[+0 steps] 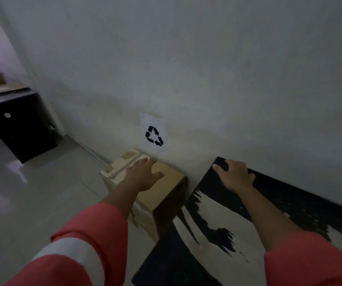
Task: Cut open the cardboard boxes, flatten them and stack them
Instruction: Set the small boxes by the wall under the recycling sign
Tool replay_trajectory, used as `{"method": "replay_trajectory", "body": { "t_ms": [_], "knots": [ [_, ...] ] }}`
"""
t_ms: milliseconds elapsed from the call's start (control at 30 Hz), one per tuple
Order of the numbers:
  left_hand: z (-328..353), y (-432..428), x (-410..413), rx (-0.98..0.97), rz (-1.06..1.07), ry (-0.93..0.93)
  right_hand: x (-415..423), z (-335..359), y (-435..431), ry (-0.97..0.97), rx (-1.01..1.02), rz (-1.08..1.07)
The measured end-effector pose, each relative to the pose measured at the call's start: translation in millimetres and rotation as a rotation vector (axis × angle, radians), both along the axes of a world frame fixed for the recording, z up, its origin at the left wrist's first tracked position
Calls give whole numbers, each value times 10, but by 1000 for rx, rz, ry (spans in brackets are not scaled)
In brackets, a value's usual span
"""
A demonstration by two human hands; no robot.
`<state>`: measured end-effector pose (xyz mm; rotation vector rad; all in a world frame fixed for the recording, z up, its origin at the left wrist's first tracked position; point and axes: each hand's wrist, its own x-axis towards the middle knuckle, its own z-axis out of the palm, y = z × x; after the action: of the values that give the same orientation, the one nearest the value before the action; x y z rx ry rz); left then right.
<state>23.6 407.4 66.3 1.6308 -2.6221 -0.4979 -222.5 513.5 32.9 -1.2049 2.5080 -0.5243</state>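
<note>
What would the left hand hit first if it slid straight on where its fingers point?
Probably the wall, just under the recycling sign. The left hand lies flat on the cardboard stack, fingertips near its far edge, with nothing seen between. Depth is unclear.

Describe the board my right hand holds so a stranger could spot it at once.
Look at the wall with the recycling sign. Right of the brown cardboard below it, a big flat board sits against the wall's foot, the right hand gripping its far edge. Unlike the plain brown cardboard, it is black with cream streaks.
</note>
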Motion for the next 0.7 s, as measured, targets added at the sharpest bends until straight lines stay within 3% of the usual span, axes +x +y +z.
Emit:
{"method": "replay_trajectory", "body": {
  "t_ms": [233,700],
  "knots": [
    [-300,-1062,299,59,-2,0,439,-220,-1032,-59,47,12],
    [-1295,-3094,535,244,-255,-54,1127,-1095,-2226,-133,150,-316]
  ]
}}
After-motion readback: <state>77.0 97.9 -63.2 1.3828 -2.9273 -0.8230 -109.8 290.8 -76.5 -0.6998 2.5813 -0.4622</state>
